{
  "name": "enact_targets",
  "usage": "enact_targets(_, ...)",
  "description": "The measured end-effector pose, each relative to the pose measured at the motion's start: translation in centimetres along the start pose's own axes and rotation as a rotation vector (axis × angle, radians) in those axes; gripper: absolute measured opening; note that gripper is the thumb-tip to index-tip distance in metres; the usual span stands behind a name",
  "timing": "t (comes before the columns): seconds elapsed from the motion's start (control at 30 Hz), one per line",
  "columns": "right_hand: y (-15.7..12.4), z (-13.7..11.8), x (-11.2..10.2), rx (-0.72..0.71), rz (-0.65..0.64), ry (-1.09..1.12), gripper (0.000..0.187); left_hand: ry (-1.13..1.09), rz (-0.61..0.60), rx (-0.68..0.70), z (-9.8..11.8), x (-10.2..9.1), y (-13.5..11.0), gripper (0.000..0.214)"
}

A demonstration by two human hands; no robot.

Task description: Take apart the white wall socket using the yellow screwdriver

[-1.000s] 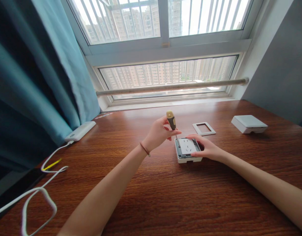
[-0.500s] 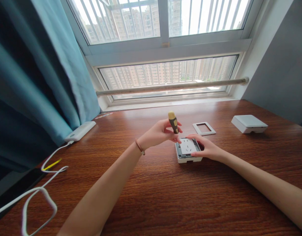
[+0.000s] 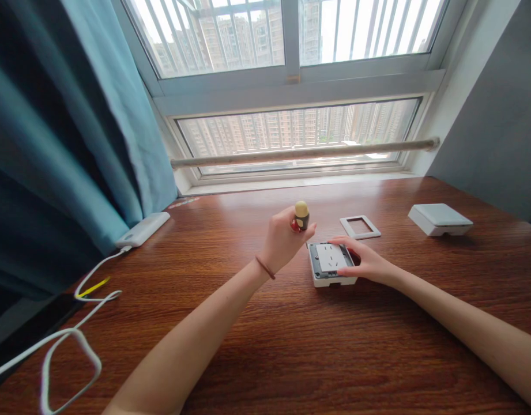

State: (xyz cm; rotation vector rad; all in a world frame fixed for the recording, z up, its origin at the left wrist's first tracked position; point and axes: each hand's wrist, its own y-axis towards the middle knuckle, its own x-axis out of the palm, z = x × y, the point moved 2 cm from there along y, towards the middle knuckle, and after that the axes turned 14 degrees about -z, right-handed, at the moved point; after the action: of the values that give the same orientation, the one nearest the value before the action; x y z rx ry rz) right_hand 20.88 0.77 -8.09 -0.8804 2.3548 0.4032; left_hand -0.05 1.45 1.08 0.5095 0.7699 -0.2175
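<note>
My left hand (image 3: 284, 237) is wrapped round the handle of a screwdriver (image 3: 301, 214), yellow at the end and dark below. Most of the shaft is hidden, with its tip near the left edge of the socket. The wall socket (image 3: 331, 259), a white face in a grey frame on a white box, lies face up on the table. From the right side, my right hand (image 3: 364, 260) grips it, thumb at the near edge and fingers at the far edge. Behind it lies a white square cover frame (image 3: 360, 227), flat on the wood.
A second white box (image 3: 440, 218) with a cover sits at the right. Far left, a white power bank-like block (image 3: 143, 229) has a white cable (image 3: 96, 270) attached, beside a yellow strip (image 3: 94, 287). A blue curtain (image 3: 118, 115) hangs there; a window backs the table (image 3: 265, 346).
My left hand has turned over and closed round the screwdriver handle, moving slightly left of the socket. The handle now points more toward me. My right hand stays on the socket.
</note>
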Motion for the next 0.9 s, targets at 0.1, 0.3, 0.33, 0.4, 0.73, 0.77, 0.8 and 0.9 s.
enact_targets(0.1, -0.1, 0.0, 0.0, -0.002, -0.012, -0.018, 0.065, -0.022, -0.002, -0.031, -0.7, -0.3, 0.3, 0.025)
enact_targets(0.3, -0.1, -2.0, -1.0, -0.067, 0.082, -0.117, 0.063, -0.264, -0.284, -0.211, -3.0, 0.0, 1.4, 0.007)
enact_targets(0.33, 0.2, -2.5, -1.2, -0.077, 0.117, -0.141, 0.054, -0.320, -0.354, -0.276, -3.5, 0.3, 1.5, 0.006)
enact_targets(0.4, 1.1, -3.6, -1.4, -0.080, 0.143, -0.186, 0.033, -0.416, -0.479, -0.389, -4.4, 0.9, 1.5, 0.007)
enact_targets(0.73, 5.5, -6.8, -0.2, 0.047, -0.150, -0.579, 0.011, -0.647, -0.798, -0.460, -5.2, 3.8, 0.3, 0.018)
enact_targets(0.77, 5.4, -7.2, 0.0, 0.044, -0.166, -0.659, 0.013, -0.655, -0.809, -0.454, -5.3, 4.0, 0.2, 0.017)
enact_targets(0.8, 5.4, -7.6, 0.3, 0.037, -0.176, -0.740, 0.014, -0.660, -0.815, -0.448, -5.3, 4.2, 0.2, 0.016)
enact_targets(0.9, 5.1, -8.5, 1.3, -0.001, -0.180, -0.978, 0.017, -0.668, -0.814, -0.434, -5.6, 4.5, 0.1, 0.014)
